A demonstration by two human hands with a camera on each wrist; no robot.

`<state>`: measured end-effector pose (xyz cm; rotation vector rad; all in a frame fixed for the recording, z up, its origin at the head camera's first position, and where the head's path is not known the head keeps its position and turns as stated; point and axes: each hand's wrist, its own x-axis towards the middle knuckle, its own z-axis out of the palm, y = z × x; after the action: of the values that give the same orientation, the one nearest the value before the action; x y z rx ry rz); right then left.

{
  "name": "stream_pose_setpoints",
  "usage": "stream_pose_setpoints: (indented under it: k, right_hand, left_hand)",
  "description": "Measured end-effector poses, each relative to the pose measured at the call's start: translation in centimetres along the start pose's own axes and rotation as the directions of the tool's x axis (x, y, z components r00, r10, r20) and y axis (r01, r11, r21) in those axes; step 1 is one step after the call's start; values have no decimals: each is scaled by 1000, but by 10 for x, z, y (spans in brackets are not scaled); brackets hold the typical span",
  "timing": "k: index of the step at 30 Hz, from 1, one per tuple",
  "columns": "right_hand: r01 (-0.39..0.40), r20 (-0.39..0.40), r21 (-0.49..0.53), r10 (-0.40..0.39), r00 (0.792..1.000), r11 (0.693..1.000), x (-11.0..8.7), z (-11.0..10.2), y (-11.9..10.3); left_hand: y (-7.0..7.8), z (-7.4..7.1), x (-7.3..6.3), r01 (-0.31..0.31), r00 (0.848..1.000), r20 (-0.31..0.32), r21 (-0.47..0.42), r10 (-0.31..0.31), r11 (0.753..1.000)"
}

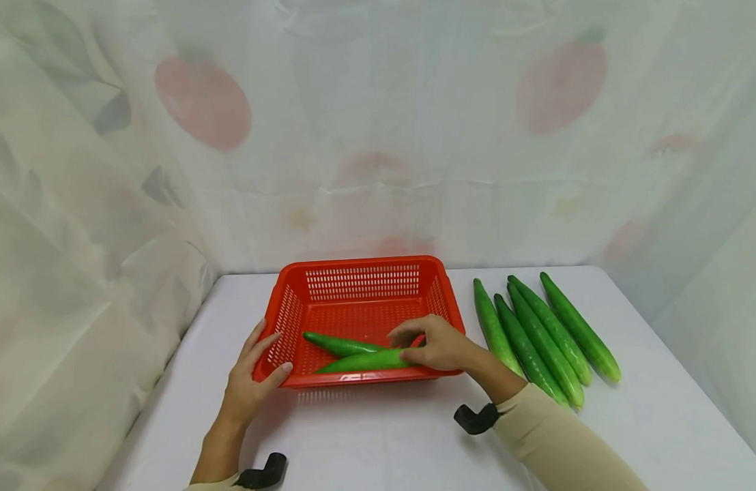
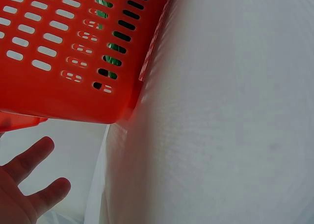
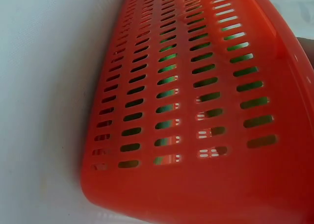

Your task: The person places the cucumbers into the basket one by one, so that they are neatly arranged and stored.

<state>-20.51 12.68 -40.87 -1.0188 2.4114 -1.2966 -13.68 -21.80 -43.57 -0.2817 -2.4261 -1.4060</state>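
Observation:
A red plastic basket [image 1: 359, 379] with slotted walls sits on the table, holding two green cucumbers. The darker cucumber [image 1: 341, 346] lies behind the lighter cucumber [image 1: 362, 361], which runs along the near wall. My right hand [image 1: 436, 344] reaches over the basket's right side and grips the lighter cucumber's right end, its thumb on the near side; the palm hides that end. At the basket's left side, my left hand [image 1: 249, 382] has its fingers spread around the front left corner. The left wrist view shows its separated fingers [image 2: 49, 197] below the red wall [image 2: 73, 101].
Several long cucumbers [image 1: 540, 334] lie side by side on the white table [image 1: 366, 443], right of the basket and close to my right forearm. Pale curtains [image 1: 378, 136] printed with fruit hang behind and beside the table. A black bent piece [image 1: 476, 419] sits at my right wrist.

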Motion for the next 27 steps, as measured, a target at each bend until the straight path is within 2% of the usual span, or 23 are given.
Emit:
stream_pose_setpoints:
  k: [5,13,22,26,27]
  right_hand:
    - [35,-19,19,-35,999,999,0,1,3]
    - [37,-93,51,-32,995,998,-2,-1,3]
    - [67,-149,178,-40,988,982,-13,-11,-35]
    - [76,-169,209,-40,985,975,-18,-15,-39]
    - [75,-176,212,-37,984,974,-19,-16,-38]
  left_hand:
    - [0,-1,0,-5,1000,-2,-13,5,1000]
    - [-2,0,0,-10,1000,-4,-15,10,1000]
    - [-2,0,1,-11,1000,-1,-10,11,1000]
    - [-3,0,1,-14,1000,-3,-14,14,1000]
    - [-8,1,1,-16,1000,-5,-14,16,1000]
